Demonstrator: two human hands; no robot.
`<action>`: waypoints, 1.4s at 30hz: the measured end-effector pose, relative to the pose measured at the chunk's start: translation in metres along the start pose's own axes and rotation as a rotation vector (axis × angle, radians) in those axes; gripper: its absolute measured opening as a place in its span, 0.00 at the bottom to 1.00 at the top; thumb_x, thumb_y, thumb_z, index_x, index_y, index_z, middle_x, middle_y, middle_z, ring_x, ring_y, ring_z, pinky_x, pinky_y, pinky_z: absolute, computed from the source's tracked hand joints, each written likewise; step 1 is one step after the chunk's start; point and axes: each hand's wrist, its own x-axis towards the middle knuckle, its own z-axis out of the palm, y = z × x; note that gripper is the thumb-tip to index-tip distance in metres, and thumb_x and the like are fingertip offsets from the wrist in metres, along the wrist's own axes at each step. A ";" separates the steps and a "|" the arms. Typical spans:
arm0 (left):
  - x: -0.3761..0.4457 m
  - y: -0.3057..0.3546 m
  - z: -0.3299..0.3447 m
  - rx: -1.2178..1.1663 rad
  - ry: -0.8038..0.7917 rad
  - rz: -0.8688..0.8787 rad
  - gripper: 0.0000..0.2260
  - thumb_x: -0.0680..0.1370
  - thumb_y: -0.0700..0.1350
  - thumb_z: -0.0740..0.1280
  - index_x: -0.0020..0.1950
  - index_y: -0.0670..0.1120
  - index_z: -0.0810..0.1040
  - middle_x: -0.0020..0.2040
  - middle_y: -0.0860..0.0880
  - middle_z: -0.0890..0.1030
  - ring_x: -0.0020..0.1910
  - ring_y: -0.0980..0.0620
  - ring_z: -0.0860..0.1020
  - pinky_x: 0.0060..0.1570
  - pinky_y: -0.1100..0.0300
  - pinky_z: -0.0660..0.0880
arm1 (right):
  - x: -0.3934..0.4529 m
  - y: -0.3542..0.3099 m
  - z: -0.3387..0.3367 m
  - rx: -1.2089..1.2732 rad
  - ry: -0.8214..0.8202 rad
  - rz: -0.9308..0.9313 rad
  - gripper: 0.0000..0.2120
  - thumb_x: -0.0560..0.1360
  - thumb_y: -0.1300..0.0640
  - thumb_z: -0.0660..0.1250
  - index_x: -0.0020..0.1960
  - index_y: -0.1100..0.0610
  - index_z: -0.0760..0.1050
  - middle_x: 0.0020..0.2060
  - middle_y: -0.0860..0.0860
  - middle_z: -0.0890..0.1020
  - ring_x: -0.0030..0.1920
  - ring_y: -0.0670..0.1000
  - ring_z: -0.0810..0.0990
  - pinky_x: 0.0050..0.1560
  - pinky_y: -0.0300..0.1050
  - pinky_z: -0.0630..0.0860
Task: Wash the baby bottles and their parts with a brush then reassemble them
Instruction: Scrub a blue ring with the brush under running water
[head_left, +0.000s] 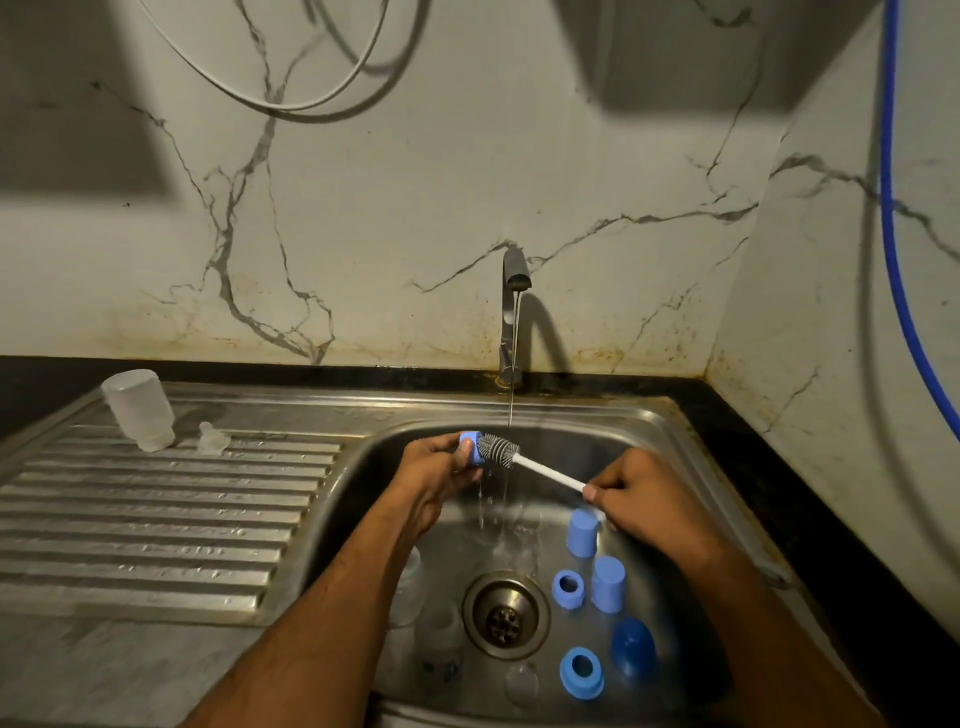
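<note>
While a thin stream of water (511, 374) falls from the grey metal tap (513, 291) at the back edge of the stainless-steel sink (670, 415), the left hand (441, 475) holds a small blue plastic bottle ring (470, 448) over the basin, its grip clenched round the ring with fingers and thumb. The right hand (636, 501) pinches the white handle end of a bottle brush (524, 461), and the brush's grey bristled head sits against the open side of the ring, just beneath the stream.

On the basin floor, right of the round metal drain (505, 616), lie more blue parts: two upright blue caps (582, 532) (608, 584), a small blue ring (568, 587) beside the drain, a larger blue ring (582, 672) near the front edge, and a dark blue dome-shaped lid (632, 648) next to it. Clear bottles (408, 592) lie on the left of the basin, partly hidden by the left forearm, and hard to make out.

On the ribbed drainboard, at its far left corner, a frosted clear bottle (139, 409) stands upside down, with a clear silicone teat (213, 439) just beside it. A dark stone bench (779, 467) frames the sink, with marbled wall tiles behind. No writing or brand can be read on anything.
</note>
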 end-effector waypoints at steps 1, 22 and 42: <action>-0.001 0.000 0.000 0.008 -0.003 -0.005 0.11 0.80 0.35 0.64 0.61 0.36 0.80 0.55 0.38 0.82 0.52 0.43 0.82 0.44 0.57 0.82 | 0.000 -0.002 0.001 -0.007 -0.001 -0.017 0.08 0.75 0.49 0.72 0.43 0.54 0.85 0.34 0.47 0.83 0.39 0.44 0.81 0.48 0.44 0.78; -0.014 0.010 -0.001 0.141 -0.053 0.021 0.12 0.79 0.27 0.60 0.58 0.35 0.79 0.51 0.37 0.80 0.48 0.44 0.80 0.46 0.56 0.82 | -0.003 -0.027 0.004 -0.210 0.166 -0.071 0.05 0.74 0.51 0.73 0.49 0.50 0.85 0.40 0.48 0.85 0.43 0.48 0.82 0.47 0.46 0.80; -0.013 0.006 -0.001 0.306 -0.019 0.091 0.13 0.77 0.28 0.65 0.59 0.37 0.80 0.56 0.39 0.80 0.51 0.47 0.81 0.47 0.58 0.82 | -0.010 -0.023 0.000 -0.213 0.007 -0.084 0.08 0.76 0.50 0.71 0.43 0.52 0.84 0.34 0.49 0.83 0.38 0.46 0.81 0.46 0.47 0.81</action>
